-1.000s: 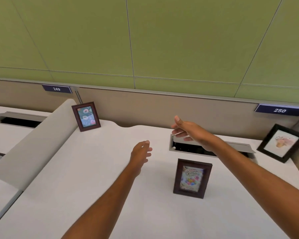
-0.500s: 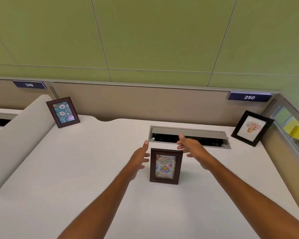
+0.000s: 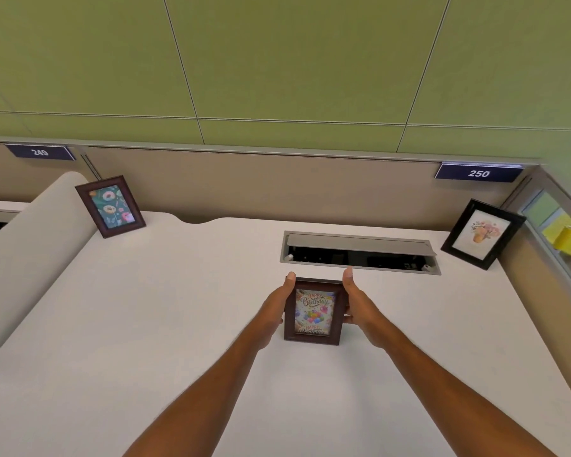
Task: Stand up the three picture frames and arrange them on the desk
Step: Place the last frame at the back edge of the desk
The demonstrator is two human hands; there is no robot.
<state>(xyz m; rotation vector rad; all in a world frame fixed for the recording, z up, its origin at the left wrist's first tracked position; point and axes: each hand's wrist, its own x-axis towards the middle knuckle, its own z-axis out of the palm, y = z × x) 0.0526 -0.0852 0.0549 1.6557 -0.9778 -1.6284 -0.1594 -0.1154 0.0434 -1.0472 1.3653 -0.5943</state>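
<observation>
In the head view, the birthday frame is stood upright on the table, near the middle and just in front of the open cable hatch. It is clasped from both sides. The left hand is laid on its left rail and the right hand on its right. The fingers of each are clamped on the frame, with a thumb raised along the front edge and the rest mostly hidden behind. This two-sided hold is judged to serve for squaring the frame and keeping it from tipping. The donut frame is propped at the back left corner and the black flower frame at the back right corner. Both are angled inward, so a centre place between them is probably intended.
</observation>
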